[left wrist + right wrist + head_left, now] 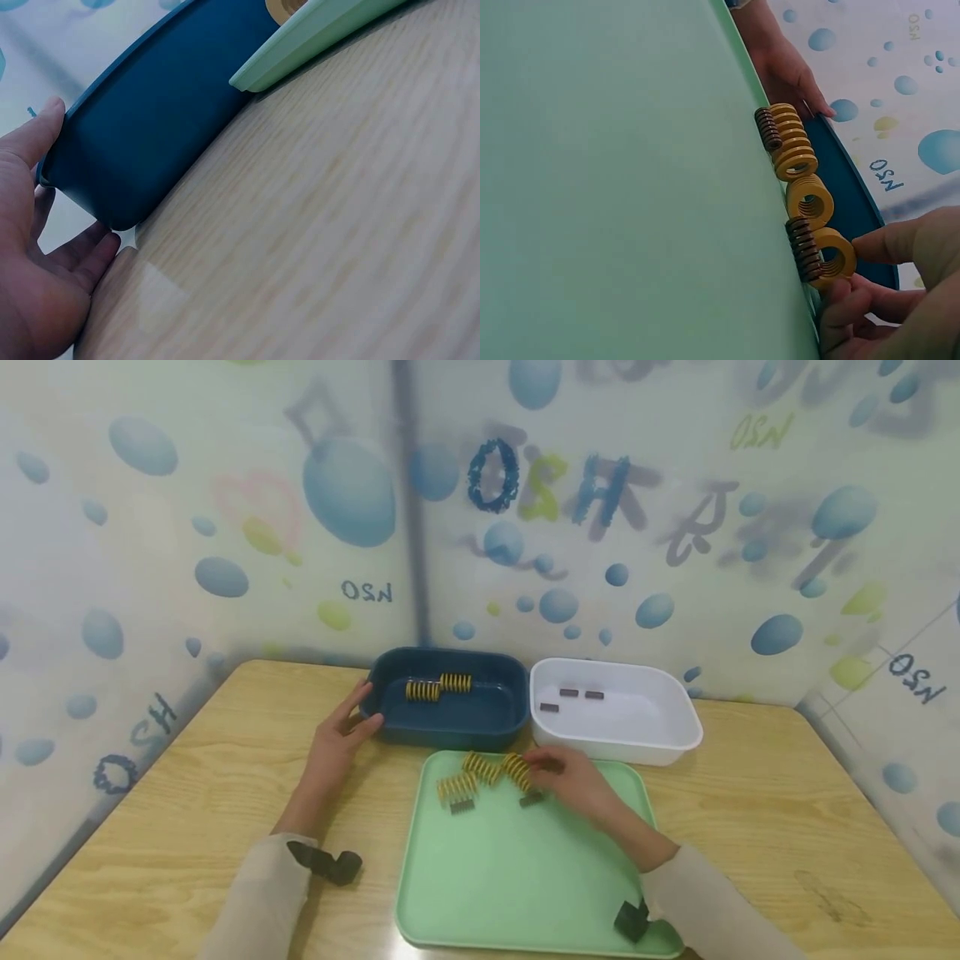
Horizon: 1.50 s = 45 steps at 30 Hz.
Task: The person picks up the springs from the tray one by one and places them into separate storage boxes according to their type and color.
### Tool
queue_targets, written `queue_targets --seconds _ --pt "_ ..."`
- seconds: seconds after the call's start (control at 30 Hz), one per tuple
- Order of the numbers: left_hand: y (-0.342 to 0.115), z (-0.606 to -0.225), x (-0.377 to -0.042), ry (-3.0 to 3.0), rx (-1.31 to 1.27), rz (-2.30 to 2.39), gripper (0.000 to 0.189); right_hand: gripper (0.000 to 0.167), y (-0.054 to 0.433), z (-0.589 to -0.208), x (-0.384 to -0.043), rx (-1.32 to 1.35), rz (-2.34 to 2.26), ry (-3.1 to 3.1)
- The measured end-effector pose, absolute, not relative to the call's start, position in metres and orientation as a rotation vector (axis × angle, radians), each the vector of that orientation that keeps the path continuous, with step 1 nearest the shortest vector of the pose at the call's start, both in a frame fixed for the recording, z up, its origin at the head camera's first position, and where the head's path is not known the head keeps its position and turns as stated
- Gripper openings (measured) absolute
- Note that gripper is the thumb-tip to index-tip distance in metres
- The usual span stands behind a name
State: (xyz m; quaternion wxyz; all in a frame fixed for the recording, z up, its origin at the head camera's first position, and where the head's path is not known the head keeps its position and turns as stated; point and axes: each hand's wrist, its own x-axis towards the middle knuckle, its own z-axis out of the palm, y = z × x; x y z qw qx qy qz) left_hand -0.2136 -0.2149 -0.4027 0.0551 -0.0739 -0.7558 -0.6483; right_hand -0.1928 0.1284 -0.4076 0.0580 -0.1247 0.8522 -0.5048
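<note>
A wood-grained table (750, 827) is backed by pale walls (480, 597) printed with blue drops (350, 492); a faint scuff (828, 897) is seen at lower right. At upper centre, large blue and green characters (493, 477) resembling O, 2 and H are printed; similar ones are repeated at far left. A green tray (510, 877) is set at lower centre, below a blue bin (450, 734) and a white bin (615, 749). At the tray's top edge, a yellow spring (847, 259) is pinched by the right hand (573, 778). The left hand (333, 749) is spread against the blue bin's left end.
</note>
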Motion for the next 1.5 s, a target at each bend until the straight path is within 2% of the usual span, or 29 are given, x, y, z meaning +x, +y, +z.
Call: queue_targets --seconds 0.27,0.63,1.5 --pt "-0.214 -0.4 -0.213 -2.301 -0.233 -1.954 0.062 0.043 0.127 -0.408 -0.193 -0.372 -1.393 2.657" --pt "-0.214 -0.401 -0.213 -2.309 -0.227 -1.959 0.06 0.03 0.128 -0.41 -0.195 -0.292 -1.398 2.683" --pt "-0.214 -0.4 -0.212 -2.328 -0.209 -1.941 0.06 0.036 0.143 -0.388 -0.194 -0.525 -1.425 2.576"
